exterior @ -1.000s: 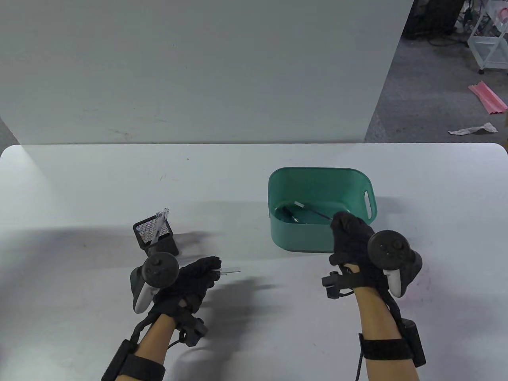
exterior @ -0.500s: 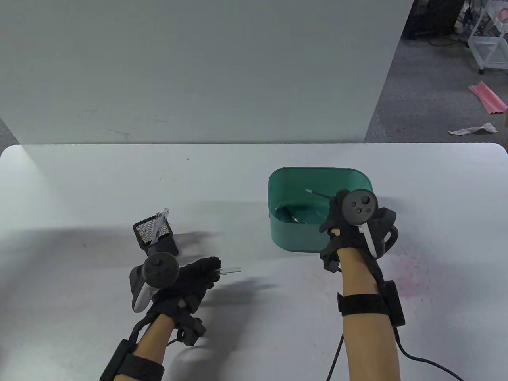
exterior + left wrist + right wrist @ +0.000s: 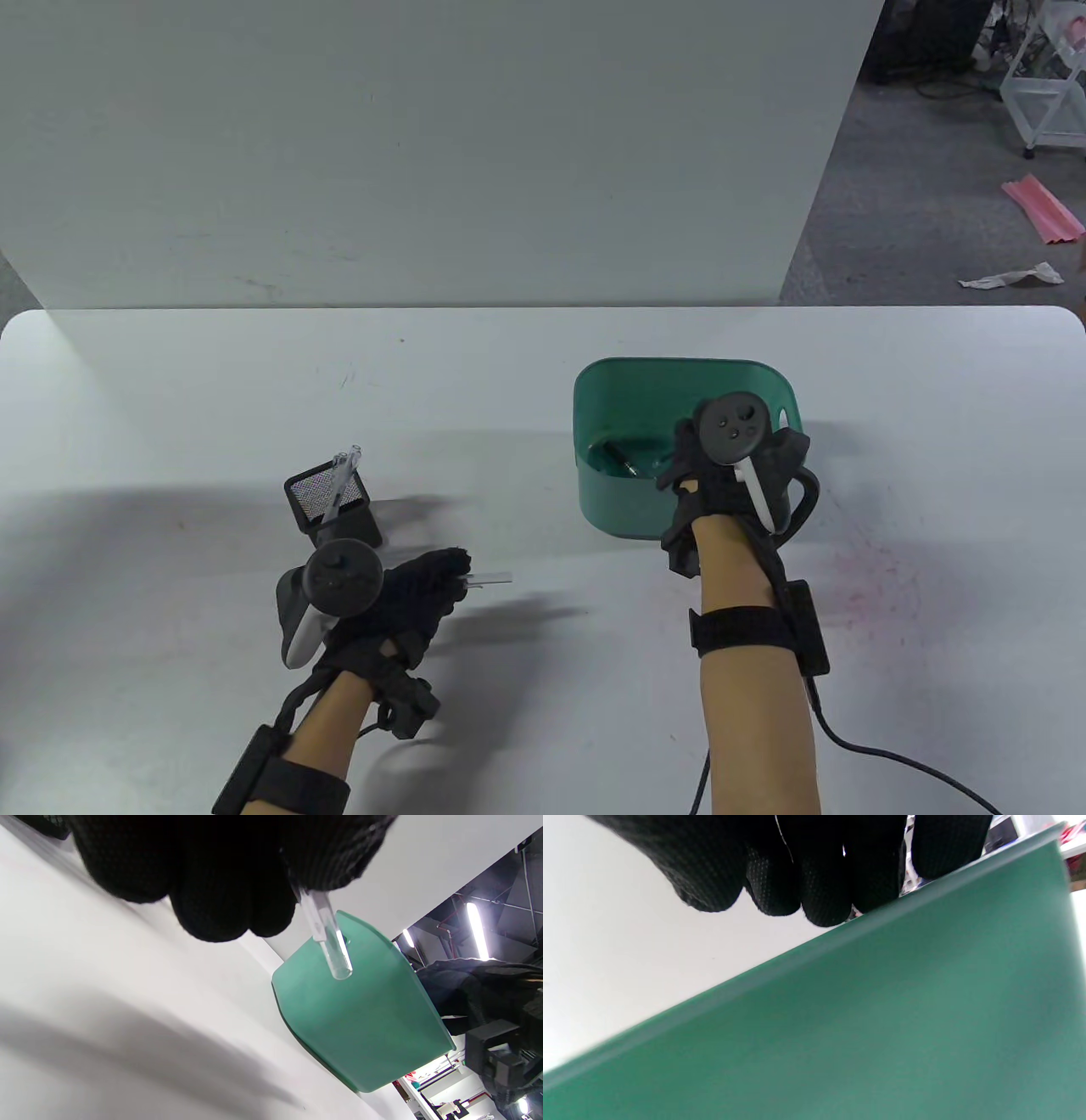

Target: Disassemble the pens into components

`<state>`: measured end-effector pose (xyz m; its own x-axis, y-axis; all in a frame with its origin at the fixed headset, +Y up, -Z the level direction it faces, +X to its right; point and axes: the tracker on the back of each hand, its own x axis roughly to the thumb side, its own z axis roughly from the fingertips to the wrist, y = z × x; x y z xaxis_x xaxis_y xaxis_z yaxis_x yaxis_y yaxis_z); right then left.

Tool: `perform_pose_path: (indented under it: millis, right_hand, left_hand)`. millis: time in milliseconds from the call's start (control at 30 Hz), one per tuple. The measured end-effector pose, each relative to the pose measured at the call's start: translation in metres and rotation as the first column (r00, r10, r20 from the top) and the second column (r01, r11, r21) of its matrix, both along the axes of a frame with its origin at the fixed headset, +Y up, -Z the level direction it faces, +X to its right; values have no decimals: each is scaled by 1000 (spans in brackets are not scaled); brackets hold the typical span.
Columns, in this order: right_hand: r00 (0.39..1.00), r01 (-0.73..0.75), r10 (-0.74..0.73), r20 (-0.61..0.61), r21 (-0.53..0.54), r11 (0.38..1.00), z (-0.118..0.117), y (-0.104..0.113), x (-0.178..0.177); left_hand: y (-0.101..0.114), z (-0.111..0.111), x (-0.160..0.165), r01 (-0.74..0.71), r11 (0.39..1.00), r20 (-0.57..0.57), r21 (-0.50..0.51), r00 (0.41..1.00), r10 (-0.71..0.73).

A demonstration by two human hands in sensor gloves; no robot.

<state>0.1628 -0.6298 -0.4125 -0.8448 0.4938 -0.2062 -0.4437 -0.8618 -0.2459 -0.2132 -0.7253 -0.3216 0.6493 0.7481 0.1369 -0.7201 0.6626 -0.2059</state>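
White table (image 3: 170, 407); left hand (image 3: 416, 590) pinches clear pen barrel (image 3: 490, 580) pointing right toward green bin (image 3: 628, 509); right hand (image 3: 704, 475) grip unclear.

I see black knit gloves on left hand (image 3: 420, 594) and right hand (image 3: 708, 475). Green bin (image 3: 624, 509), plain. Clear pen barrel (image 3: 490, 580) in left fingers. Black mesh cup (image 3: 327, 497). White table (image 3: 170, 407), pink stain (image 3: 865, 586).

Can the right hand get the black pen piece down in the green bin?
Probably yes. The right hand is over the open-topped green bin, and the black pen piece lies uncovered on its floor, beside the hand.
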Motion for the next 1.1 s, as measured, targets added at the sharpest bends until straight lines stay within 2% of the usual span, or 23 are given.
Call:
perform_pose_path:
  millis: [267,400,500,733,867,1100]
  right_hand:
    - [963,-23,61,-263,143,989,42,13,-6]
    - [915,-60,115,-386,152,987,68,6,-19]
    - [872,-107,169,-460,157,982,88,-8,-31]
    - [823,-170,206,-529,118,978,109,-48,-44]
    - [831,-96,103,-547,42,994,108,-69,-43]
    - [865,-104,93,-492,5,995,105,-73,-29]
  left_hand:
    - [2,-1,-1,-5,1000,-66,-4,998,5]
    - [-1,-2,0,-13,1000,-83,-21,996,11]
    - [-3,-2,0,-6,1000,-92,-27,996,4]
    - [1,0,-2,-37,999,-105,-14,994,36]
    - [6,1,3,-13,1000,-72,13,997,14]
    - [18,3,17,-37,999,-42,38,998,38]
